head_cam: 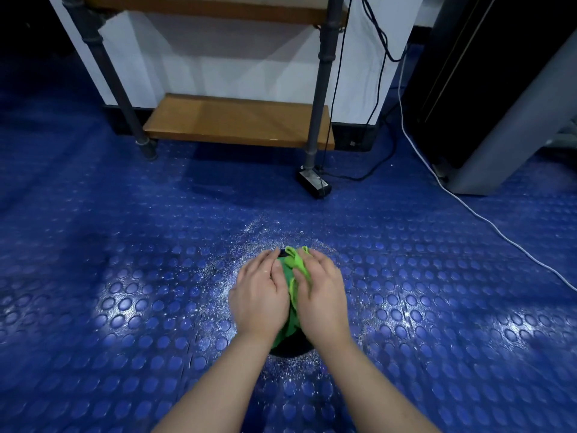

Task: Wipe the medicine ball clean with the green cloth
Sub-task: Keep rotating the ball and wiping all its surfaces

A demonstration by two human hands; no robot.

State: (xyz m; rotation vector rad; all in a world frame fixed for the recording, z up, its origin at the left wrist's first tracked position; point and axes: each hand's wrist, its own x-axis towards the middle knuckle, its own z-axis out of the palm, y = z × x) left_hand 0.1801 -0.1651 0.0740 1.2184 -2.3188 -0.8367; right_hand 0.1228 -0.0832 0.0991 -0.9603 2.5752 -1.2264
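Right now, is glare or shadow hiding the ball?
Head view: no glare on the medicine ball; left hand, right hand and green cloth cover it, leaving a dark sliver. Head view: glare patches on the studded floor beside the hands, dark upper corners, shelf legs slanted by the wide-angle lens.

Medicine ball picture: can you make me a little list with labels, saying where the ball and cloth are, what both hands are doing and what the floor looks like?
medicine ball: dark, on the floor, mostly hidden under cloth and hands
green cloth: draped over the ball, bunched between the hands
left hand: flat on the ball's left side
right hand: lies on the cloth; pinching it or not is unclear
floor: blue, studded, white specks around the ball
behind: low wooden shelf
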